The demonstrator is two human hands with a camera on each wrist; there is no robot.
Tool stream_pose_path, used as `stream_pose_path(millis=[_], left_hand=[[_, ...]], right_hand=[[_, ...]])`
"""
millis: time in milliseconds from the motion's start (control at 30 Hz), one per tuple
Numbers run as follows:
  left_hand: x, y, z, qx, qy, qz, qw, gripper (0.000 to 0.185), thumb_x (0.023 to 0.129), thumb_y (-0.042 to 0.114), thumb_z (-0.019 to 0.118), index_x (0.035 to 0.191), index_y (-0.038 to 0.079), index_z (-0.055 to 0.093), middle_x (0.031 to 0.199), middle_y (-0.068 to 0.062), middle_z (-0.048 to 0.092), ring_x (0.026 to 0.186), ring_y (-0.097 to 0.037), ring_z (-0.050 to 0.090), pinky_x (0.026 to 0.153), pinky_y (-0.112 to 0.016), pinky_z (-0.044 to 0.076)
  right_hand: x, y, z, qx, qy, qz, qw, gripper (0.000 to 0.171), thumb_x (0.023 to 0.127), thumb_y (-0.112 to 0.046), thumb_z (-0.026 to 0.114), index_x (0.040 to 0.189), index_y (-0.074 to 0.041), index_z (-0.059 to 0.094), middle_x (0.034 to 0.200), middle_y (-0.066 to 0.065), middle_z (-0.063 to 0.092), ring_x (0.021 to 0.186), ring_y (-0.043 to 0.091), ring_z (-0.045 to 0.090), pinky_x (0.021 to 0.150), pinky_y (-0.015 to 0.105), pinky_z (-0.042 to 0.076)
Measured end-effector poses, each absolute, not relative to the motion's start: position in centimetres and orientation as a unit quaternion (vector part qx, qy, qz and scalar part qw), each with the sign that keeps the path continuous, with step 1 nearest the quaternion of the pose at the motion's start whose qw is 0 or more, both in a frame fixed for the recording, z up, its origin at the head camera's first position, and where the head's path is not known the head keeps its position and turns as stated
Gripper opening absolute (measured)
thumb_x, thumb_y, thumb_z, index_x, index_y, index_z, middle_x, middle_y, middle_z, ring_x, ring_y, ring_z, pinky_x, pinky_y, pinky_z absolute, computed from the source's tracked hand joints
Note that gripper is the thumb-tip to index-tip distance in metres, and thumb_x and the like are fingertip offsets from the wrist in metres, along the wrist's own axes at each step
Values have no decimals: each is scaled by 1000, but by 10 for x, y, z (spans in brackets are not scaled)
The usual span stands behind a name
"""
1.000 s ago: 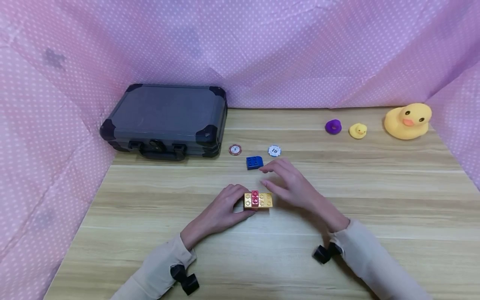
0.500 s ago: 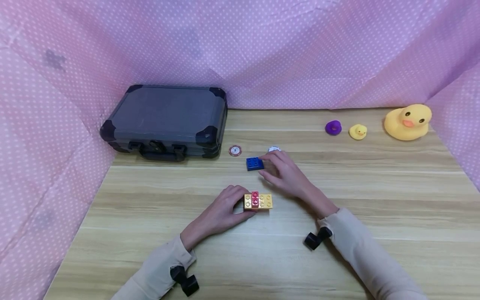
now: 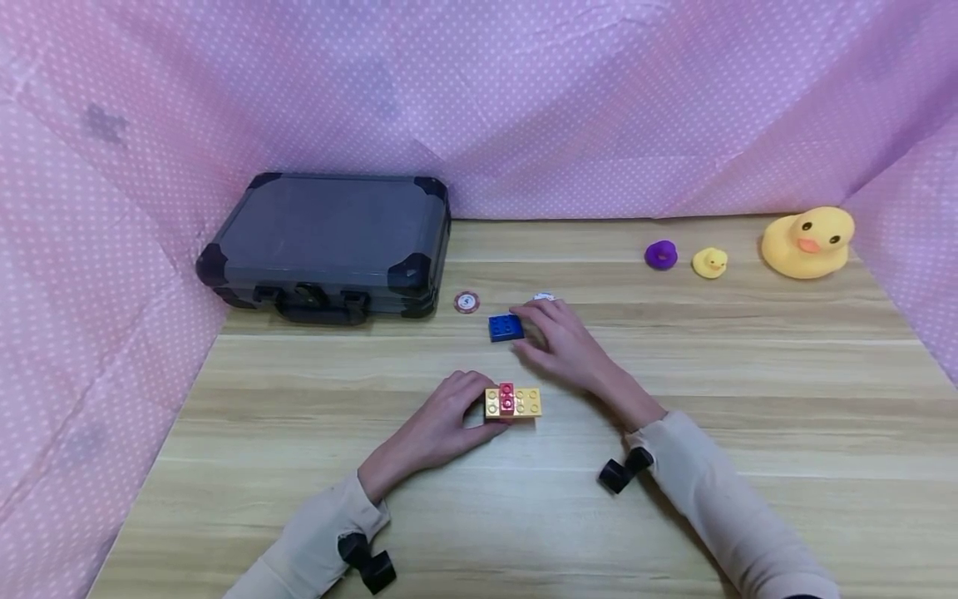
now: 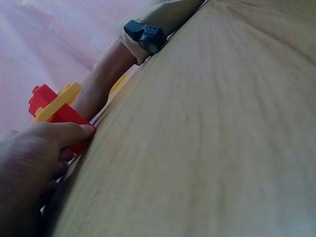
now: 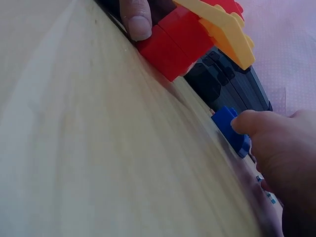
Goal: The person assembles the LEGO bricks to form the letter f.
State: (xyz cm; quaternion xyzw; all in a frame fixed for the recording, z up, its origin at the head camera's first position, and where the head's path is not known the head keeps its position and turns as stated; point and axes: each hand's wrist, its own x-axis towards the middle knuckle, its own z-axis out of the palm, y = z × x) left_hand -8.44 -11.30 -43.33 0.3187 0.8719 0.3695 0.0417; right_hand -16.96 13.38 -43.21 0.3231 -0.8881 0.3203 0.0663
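My left hand (image 3: 447,420) holds a small stack of toy building bricks from its left side, thumb in front and fingers behind. On top of the stack a narrow red brick (image 3: 506,398) crosses a longer yellow brick (image 3: 529,403); the right wrist view shows red bricks (image 5: 185,37) beneath, down near the tabletop. Beyond it, my right hand (image 3: 570,349) has thumb and forefinger at the right end of a blue building brick (image 3: 503,329), pinching it. In the right wrist view the thumb lies against that blue brick (image 5: 225,123).
A dark grey case (image 3: 329,233) with black corners stands at the back left. Near the blue brick lie a red-rimmed poker chip (image 3: 467,302) and a white-blue chip (image 3: 544,296), partly hidden by the right hand. Purple (image 3: 661,254), small yellow (image 3: 709,262) and large yellow (image 3: 807,243) ducks sit back right.
My right hand has moved left onto the blue brick's right end, covering much of the white-blue chip. The left hand and its brick stack have stayed in place.
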Motion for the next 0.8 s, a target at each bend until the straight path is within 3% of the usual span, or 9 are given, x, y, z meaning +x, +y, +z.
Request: stream_pose_path(millis=[233,800], left_hand=[[-84,-113,-433,316,873,370,43,35,92,29,81,121,14,66,119,4,64,111,-13,55,97,-40,47],[-85,-112,-435,322,870,371,34,35,91,28,82,118,13,66,118,4,64,109,-13,55,96,-38,47]], right_hand=[[-170,132,-434,332,-886,316,65,54,97,-27,72,144,-4,56,138,14,58,129,34,49,110,51,38],[-170,131,-436,332,-880,329,84,45,97,-21,74,135,0,63,127,15,60,118,31,54,102,47,44]])
